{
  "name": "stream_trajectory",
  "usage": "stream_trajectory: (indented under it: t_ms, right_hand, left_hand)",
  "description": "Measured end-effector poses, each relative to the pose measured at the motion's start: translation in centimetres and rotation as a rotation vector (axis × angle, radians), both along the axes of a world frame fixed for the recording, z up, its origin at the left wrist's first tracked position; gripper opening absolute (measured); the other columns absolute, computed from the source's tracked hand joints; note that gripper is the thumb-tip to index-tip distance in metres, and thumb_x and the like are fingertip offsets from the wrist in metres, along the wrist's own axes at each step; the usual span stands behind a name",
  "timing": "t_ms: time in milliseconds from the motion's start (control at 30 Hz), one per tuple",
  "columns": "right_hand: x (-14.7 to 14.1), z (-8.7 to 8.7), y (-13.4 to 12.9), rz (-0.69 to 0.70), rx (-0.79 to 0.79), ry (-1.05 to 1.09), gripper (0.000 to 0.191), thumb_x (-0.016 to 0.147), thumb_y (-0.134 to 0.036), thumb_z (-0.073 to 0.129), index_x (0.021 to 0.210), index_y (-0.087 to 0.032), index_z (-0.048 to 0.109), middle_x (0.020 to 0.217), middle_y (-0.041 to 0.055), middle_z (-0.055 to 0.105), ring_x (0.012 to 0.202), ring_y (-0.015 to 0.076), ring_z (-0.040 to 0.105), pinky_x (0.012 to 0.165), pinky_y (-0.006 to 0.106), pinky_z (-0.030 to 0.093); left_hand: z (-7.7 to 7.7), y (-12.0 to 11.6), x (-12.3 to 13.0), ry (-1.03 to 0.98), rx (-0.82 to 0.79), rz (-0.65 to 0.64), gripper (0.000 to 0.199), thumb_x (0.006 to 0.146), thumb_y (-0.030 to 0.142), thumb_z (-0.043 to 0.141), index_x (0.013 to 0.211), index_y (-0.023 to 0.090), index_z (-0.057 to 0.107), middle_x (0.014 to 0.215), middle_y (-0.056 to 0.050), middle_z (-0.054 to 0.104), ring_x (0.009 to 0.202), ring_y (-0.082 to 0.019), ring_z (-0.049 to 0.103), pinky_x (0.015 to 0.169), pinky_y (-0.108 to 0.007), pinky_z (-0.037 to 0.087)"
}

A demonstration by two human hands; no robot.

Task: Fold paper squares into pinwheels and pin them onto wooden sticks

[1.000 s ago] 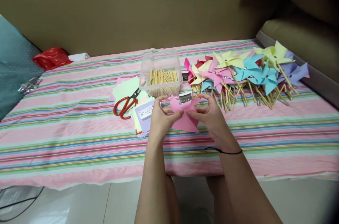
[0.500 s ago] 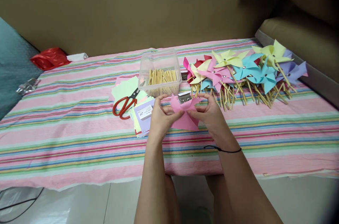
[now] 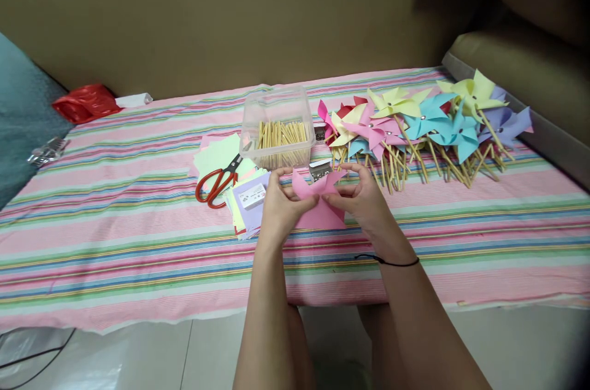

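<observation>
Between my two hands is a pink paper pinwheel [image 3: 321, 215], its upper corners curled up and its lower part spread flat. My left hand [image 3: 286, 204] pinches it from the left, thumb near the middle. From the right, my right hand [image 3: 362, 196] grips it the same way, the two thumbs nearly meeting at the centre. A small box of shiny metal pins [image 3: 319, 170] lies just behind the paper. Left of my left hand rest paper sheets [image 3: 251, 218] with a small white box [image 3: 253, 196] on top, and red-handled scissors [image 3: 216, 186].
Behind my hands stands a clear plastic box [image 3: 276, 101] holding many short wooden sticks [image 3: 282, 134]. Finished pinwheels [image 3: 424, 117] on sticks are heaped at the right. A red plastic bag [image 3: 86, 102] sits at the far left on the striped cloth [image 3: 138, 218].
The pink paper has shifted slightly left and its upper edge sits a little lower. Both hands keep their pinch on it, with the thumbs near its centre.
</observation>
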State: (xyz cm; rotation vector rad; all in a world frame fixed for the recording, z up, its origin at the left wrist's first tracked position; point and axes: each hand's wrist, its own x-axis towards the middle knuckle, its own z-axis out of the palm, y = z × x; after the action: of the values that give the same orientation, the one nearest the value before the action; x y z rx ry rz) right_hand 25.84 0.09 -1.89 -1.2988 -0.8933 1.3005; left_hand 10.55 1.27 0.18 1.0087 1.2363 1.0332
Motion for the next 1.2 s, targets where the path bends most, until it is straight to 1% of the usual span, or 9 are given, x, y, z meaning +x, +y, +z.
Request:
stream_trajectory:
  t_ms: [133,233,400,533,633,800,900,1033,1200]
  right_hand:
    - [-0.3,0.4,0.0,0.0,0.027,0.108,0.08,0.054,-0.033,0.087,0.12,-0.024,0.042,0.068,-0.0024,0.07,0.057,0.0149,0.061,0.057,0.028,0.049]
    - [-0.4,0.2,0.0,-0.006,0.076,0.091,0.08,0.057,-0.031,0.086,0.123,-0.025,0.04,0.064,-0.0049,0.068,0.053,0.0133,0.059,0.053,0.026,0.048]
    - [-0.3,-0.2,0.0,-0.017,0.108,-0.003,0.076,0.06,-0.028,0.083,0.122,-0.026,0.041,0.058,-0.0086,0.063,0.045,0.0109,0.053,0.047,0.024,0.043]
    - [-0.1,-0.2,0.0,-0.003,0.11,-0.003,0.08,0.058,-0.027,0.084,0.124,-0.025,0.04,0.056,-0.0095,0.062,0.044,0.0105,0.053,0.045,0.022,0.041]
    - [-0.2,0.2,0.0,-0.007,0.125,0.041,0.078,0.057,-0.028,0.085,0.121,-0.025,0.042,0.059,-0.0079,0.066,0.049,0.0115,0.058,0.049,0.022,0.044]
    - [-0.2,0.7,-0.1,-0.114,0.05,0.207,0.049,0.067,-0.039,0.081,0.107,-0.025,0.058,0.084,0.0001,0.075,0.073,0.014,0.068,0.064,0.024,0.052]
    - [-0.1,0.3,-0.2,-0.147,-0.017,0.336,0.032,0.071,-0.044,0.075,0.093,-0.023,0.068,0.087,0.0007,0.074,0.075,0.0138,0.068,0.068,0.025,0.054]
    - [-0.6,-0.2,-0.4,-0.047,-0.082,0.443,0.023,0.066,-0.036,0.08,0.082,-0.021,0.074,0.087,0.0014,0.073,0.076,0.0145,0.068,0.074,0.027,0.055]
    - [-2.1,-0.1,-0.7,0.093,-0.024,0.515,0.02,0.073,-0.039,0.077,0.087,-0.024,0.076,0.091,0.0004,0.074,0.082,0.0141,0.067,0.076,0.026,0.054]
  left_hand:
    - [0.0,-0.1,0.3,-0.033,0.013,0.071,0.063,0.054,0.018,0.08,0.104,0.022,0.042,0.057,0.006,0.065,0.046,-0.012,0.058,0.052,-0.022,0.047]
    - [0.0,-0.2,0.4,-0.047,0.024,0.097,0.064,0.053,0.019,0.08,0.104,0.022,0.042,0.056,0.006,0.064,0.047,-0.013,0.059,0.052,-0.023,0.047]
    - [-0.2,-0.2,0.3,-0.05,0.006,0.044,0.065,0.054,0.022,0.081,0.105,0.023,0.041,0.059,0.004,0.066,0.045,-0.011,0.057,0.051,-0.022,0.046]
    - [-0.4,-0.1,0.1,-0.056,-0.013,-0.011,0.065,0.055,0.021,0.081,0.105,0.023,0.04,0.055,0.007,0.063,0.039,-0.007,0.048,0.048,-0.019,0.042]
    - [-0.4,-0.1,0.2,-0.056,-0.011,0.012,0.066,0.054,0.02,0.082,0.105,0.022,0.041,0.051,0.008,0.061,0.036,-0.006,0.045,0.044,-0.017,0.04]
    - [-0.2,0.2,0.4,-0.151,0.03,0.235,0.066,0.05,0.019,0.082,0.103,0.02,0.043,0.054,0.005,0.064,0.041,-0.01,0.054,0.046,-0.02,0.045]
    - [-0.2,0.5,0.5,-0.241,0.031,0.374,0.066,0.049,0.018,0.083,0.101,0.018,0.043,0.056,0.004,0.065,0.045,-0.012,0.059,0.051,-0.023,0.05]
    - [-0.3,0.7,0.9,-0.33,0.057,0.521,0.063,0.049,0.017,0.083,0.099,0.018,0.044,0.058,0.004,0.064,0.049,-0.013,0.062,0.053,-0.024,0.051]
    - [-0.4,0.6,1.3,-0.305,0.113,0.608,0.06,0.052,0.015,0.081,0.098,0.019,0.042,0.064,0.002,0.067,0.053,-0.013,0.064,0.057,-0.026,0.052]
